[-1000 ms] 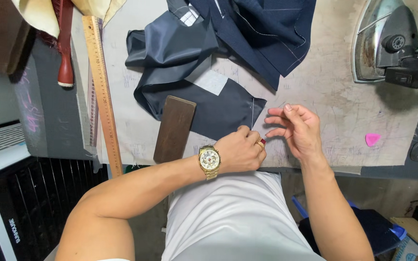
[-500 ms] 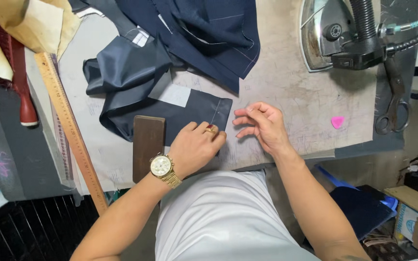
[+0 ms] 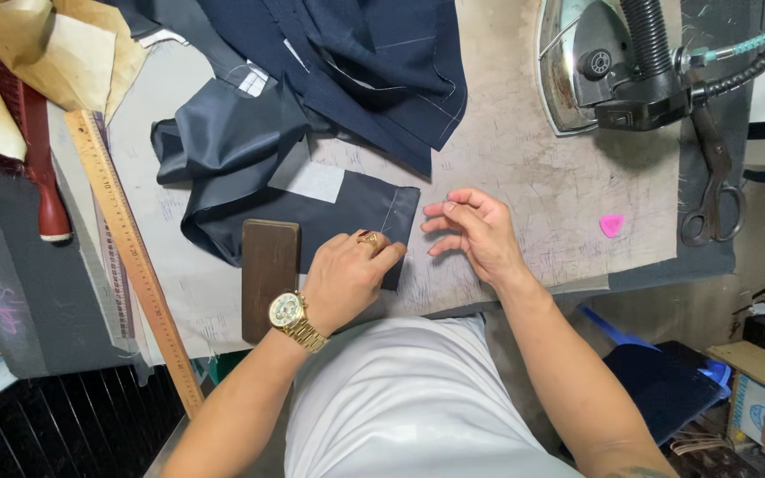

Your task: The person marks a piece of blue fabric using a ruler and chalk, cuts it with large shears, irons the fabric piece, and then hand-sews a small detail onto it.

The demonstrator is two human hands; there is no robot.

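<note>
Left hand (image 3: pixel 351 274) presses, fingers curled, on the near right corner of the navy flap (image 3: pixel 360 212), which lies long axis left-right on the worktop (image 3: pixel 524 177). Right hand (image 3: pixel 475 230), loose and empty, hovers just right of the flap's edge.

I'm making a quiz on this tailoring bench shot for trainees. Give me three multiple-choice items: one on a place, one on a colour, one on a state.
1. Where does the wooden block lie?
A. beside the left hand, on the dark fabric piece's edge
B. under the iron
C. on the scissors

2. What colour is the small chalk piece?
A. white
B. pink
C. green

3. How is the right hand?
A. gripping the scissors
B. holding the iron
C. empty, fingers loosely curled beside the dark fabric piece

Answers:
1. A, since the block sits just outside that hand.
2. B, bright pink against the table.
3. C, nothing is in its fingers.
</note>
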